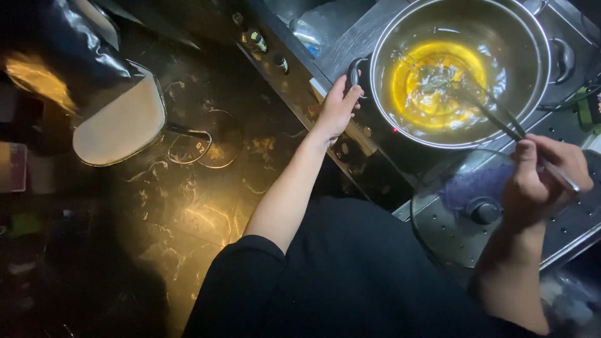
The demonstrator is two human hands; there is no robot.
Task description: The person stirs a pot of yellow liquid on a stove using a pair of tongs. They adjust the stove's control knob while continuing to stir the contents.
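1. The right hand (539, 176) is closed around the near end of a pair of long metal tongs (501, 119), fingers curled over the handles, with a short stub of handle sticking out past the knuckles toward the lower right.

2. The tongs' long axis runs from that fist up and to the left, crossing the near rim of the pot and ending with the tips down in the liquid near the pot's middle. What the tips hold, if anything, is blurred and cannot be told.

3. The left hand (338, 107) is closed on the pot's left side handle (354, 72), thumb and fingers wrapped over the dark loop, the forearm stretched out from the body toward it.

4. The pot (460, 72) is a wide steel one sitting on a dark cooktop (382, 141), holding a shallow pool of clear liquid that glows yellow in the centre. It lies ahead of both hands: straight beside the left hand, and up and to the left of the right hand. A second side handle shows on its far right.

5. A glass lid (460, 219) with a dark knob lies flat on a perforated steel surface (579, 222), just under and left of the right hand.

6. Further left, a dark marbled counter (194, 206) carries a round glass disc (216, 139) and a pale oval board (122, 125); small bottles (256, 40) stand by the cooktop's far edge.
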